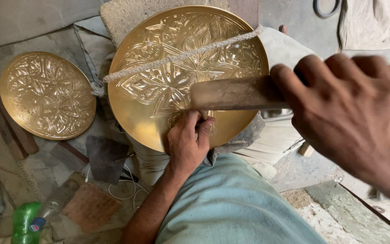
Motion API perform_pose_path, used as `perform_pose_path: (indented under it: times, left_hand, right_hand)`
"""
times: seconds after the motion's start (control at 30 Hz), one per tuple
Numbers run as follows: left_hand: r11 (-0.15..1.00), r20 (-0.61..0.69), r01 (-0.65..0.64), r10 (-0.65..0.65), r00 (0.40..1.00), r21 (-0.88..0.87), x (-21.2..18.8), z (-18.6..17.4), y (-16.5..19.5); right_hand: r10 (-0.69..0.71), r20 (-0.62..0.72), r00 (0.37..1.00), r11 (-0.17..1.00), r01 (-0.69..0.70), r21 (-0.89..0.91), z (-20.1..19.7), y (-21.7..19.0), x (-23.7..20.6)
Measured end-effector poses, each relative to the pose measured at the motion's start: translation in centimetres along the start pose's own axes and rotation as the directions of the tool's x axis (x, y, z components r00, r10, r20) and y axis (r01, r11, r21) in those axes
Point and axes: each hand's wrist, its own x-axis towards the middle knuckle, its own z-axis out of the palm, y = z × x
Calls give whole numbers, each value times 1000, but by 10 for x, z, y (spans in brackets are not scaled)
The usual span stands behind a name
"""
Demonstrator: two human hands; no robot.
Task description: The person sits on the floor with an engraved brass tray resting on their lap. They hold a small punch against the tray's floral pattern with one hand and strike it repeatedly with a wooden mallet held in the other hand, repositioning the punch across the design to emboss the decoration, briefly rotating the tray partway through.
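Note:
A large round brass plate (159,68) with an engraved floral pattern rests on my lap, and a twisted rope (177,56) is stretched across it. My left hand (188,140) presses on the plate's lower part, its fingers pinched around a small tool that is mostly hidden. My right hand (348,108) is raised close to the camera, closed around the handle of a wooden mallet (235,93) whose head hovers above the left hand.
A second, smaller engraved brass plate (46,95) lies on the floor at the left. A green plastic bottle (25,221), a white cable (125,185), wooden strips (5,122) and stone pieces lie around at the lower left. Rough concrete floor at the right.

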Motion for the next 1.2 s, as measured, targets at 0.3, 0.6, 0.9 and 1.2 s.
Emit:
perform_pose_path:
  times: [0.3,0.6,0.9,1.2]
  left_hand:
    - [1000,12,4,-4,1000,-20,1,0,2]
    - [997,3,38,-38,999,-74,1,-1,0]
    - [1000,10,-2,2,1000,4,-1,-1,-1]
    - [950,-35,123,-139,990,-286,-6,-9,0]
  right_hand:
    - [145,6,989,928,-138,346,2,1,-4]
    - [38,91,995,998,-33,-48,-3,-2,-5]
    - [26,62,998,997,-21,-74,7,-1,-9]
    - [107,52,993,982,-114,151,0,5,-14]
